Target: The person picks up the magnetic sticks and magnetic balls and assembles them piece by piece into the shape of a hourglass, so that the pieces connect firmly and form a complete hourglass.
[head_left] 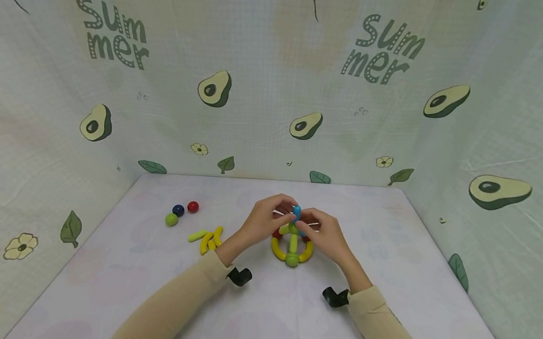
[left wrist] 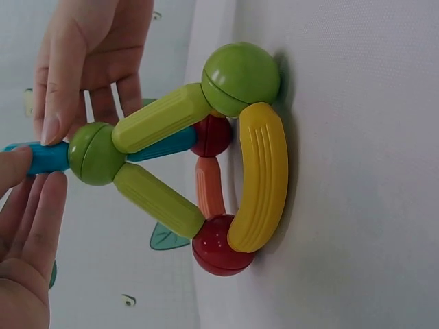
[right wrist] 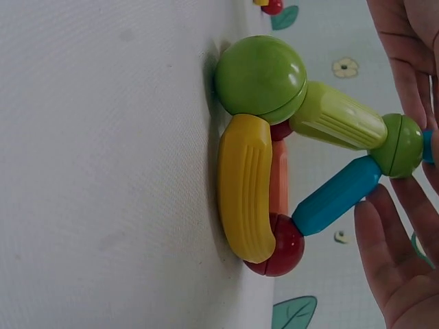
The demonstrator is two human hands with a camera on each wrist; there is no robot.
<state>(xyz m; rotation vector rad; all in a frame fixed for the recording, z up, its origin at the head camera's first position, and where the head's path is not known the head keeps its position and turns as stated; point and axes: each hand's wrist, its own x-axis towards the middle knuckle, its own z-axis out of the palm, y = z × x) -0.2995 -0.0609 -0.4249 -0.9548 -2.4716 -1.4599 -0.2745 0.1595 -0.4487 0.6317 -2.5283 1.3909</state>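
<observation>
Between my two hands stands a small frame of toy building sticks and balls, resting on the table. A short blue stick (head_left: 297, 212) points up from its top green ball (left wrist: 95, 153). My left hand (head_left: 269, 218) pinches this stick between thumb and fingers. From the other side my right hand (head_left: 325, 233) holds the stick low down, thumb tip close to the ball. Light green sticks (left wrist: 161, 199) and a slanted blue stick (right wrist: 337, 195) run down to the base. Curved yellow sticks (left wrist: 264, 181), red balls (left wrist: 223, 245) and a larger green ball (right wrist: 260, 75) form that base.
Left of the frame lie loose curved yellow sticks (head_left: 206, 243) and a light green stick (head_left: 197, 236). Farther back sit a red ball (head_left: 193, 207), a dark blue ball (head_left: 178, 210) and a green ball (head_left: 171, 219). A printed cloth (head_left: 254, 138) hangs behind the table.
</observation>
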